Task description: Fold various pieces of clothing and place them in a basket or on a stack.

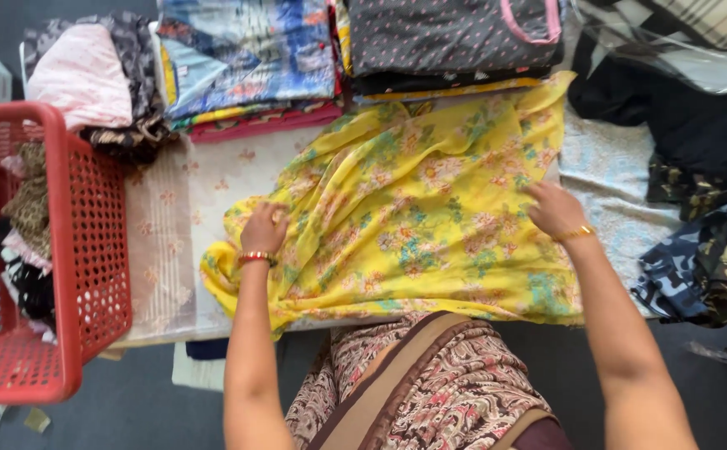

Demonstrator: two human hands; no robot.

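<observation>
A thin yellow floral cloth (413,208) lies rumpled across the table in front of me. My left hand (263,229) rests on its left part with fingers curled into the fabric; a red bangle is on that wrist. My right hand (553,208) presses on the cloth's right part, fingers bent on the fabric, a gold bangle at the wrist. Both hands touch the same cloth, about a forearm's length apart.
A red plastic basket (88,250) with clothes stands at the left. Stacks of folded printed fabric (247,58) and a dotted grey stack (447,33) line the far edge. Dark and camouflage garments (705,258) lie at the right. A pale patterned table cover (172,217) lies beneath.
</observation>
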